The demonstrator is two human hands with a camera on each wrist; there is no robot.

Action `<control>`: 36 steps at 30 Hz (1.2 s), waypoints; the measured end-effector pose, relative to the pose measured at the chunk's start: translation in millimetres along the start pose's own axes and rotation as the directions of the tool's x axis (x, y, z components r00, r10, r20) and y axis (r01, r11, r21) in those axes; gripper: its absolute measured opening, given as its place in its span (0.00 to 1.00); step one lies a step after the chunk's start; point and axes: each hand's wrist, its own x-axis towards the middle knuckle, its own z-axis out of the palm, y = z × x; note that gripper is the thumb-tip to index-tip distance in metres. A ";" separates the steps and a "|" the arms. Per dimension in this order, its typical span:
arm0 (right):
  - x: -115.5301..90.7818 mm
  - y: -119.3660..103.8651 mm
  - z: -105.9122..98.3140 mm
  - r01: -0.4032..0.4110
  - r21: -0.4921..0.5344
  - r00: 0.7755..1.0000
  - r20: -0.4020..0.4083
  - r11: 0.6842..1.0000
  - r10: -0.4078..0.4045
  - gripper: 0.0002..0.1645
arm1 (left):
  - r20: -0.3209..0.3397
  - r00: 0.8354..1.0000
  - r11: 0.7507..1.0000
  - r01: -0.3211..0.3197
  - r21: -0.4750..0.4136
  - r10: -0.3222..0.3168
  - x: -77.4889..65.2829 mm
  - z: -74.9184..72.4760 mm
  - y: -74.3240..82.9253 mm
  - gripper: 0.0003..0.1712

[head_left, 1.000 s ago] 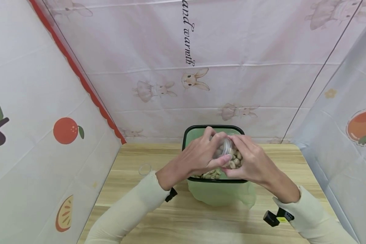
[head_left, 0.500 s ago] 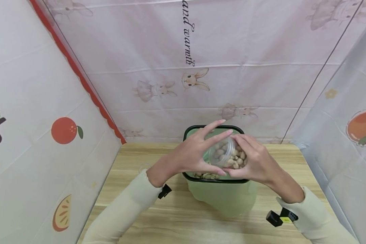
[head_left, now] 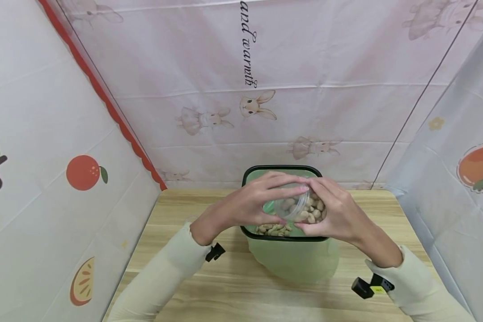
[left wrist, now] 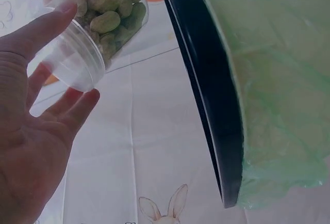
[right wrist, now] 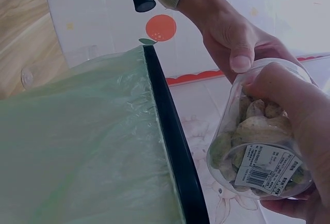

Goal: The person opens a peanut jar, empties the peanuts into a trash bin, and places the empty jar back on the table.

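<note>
Head view: right hand (head_left: pixel 335 211) grips jar (head_left: pixel 311 211), three o'clock; left hand (head_left: pixel 252 202), nine o'clock, grip unclear. Likely slick; hold mid-body.

I'm holding a clear jar (head_left: pixel 302 206) in my right hand (head_left: pixel 332 212), tilted, its ridged neck pointing toward my left hand (head_left: pixel 251 203), which is cupping round that end. Tan nuts (left wrist: pixel 111 20) are sitting inside it (a white barcode label (right wrist: pixel 268 168) is showing beside my right fingers). Beneath my grip, a nut pile (head_left: pixel 273 230) is lying in the black-rimmed, green-lined bin (head_left: pixel 281 239).
</note>
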 end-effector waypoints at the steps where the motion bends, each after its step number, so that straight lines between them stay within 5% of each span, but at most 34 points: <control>1: -0.3 0.2 0.3 0.000 0.001 1.000 0.001 1.000 0.000 0.52 | -0.004 1.000 1.000 0.000 0.002 0.000 0.0 0.3 0.4 0.45; 7: -1.9 1.5 2.5 0.019 -0.017 1.000 -0.012 1.000 -0.019 0.53 | -0.025 0.999 0.999 0.037 0.036 -0.037 0.2 3.8 3.0 0.46; 15: -1.2 -0.7 5.7 0.046 -0.039 0.999 -0.027 0.998 -0.047 0.48 | -0.006 0.981 0.978 0.194 0.080 -0.194 0.1 10.4 8.4 0.46; 23: 0.7 -3.9 5.3 0.046 -0.070 0.999 -0.025 0.996 -0.048 0.48 | -0.031 0.903 0.901 0.429 0.070 -0.428 1.0 19.8 15.9 0.42; 30: -0.6 -2.6 4.5 0.033 -0.074 0.999 -0.016 0.997 -0.035 0.48 | -0.041 0.854 0.847 0.520 0.109 -0.519 2.3 23.1 17.9 0.51; 33: -1.1 -1.0 4.6 0.049 -0.083 0.998 -0.032 0.995 -0.052 0.47 | -0.007 0.857 0.852 0.512 0.113 -0.514 2.8 20.4 17.7 0.62; 36: -1.3 0.4 4.1 0.068 -0.087 0.996 -0.051 0.994 -0.073 0.47 | 0.010 0.899 0.896 0.435 0.084 -0.438 1.7 15.3 15.9 0.72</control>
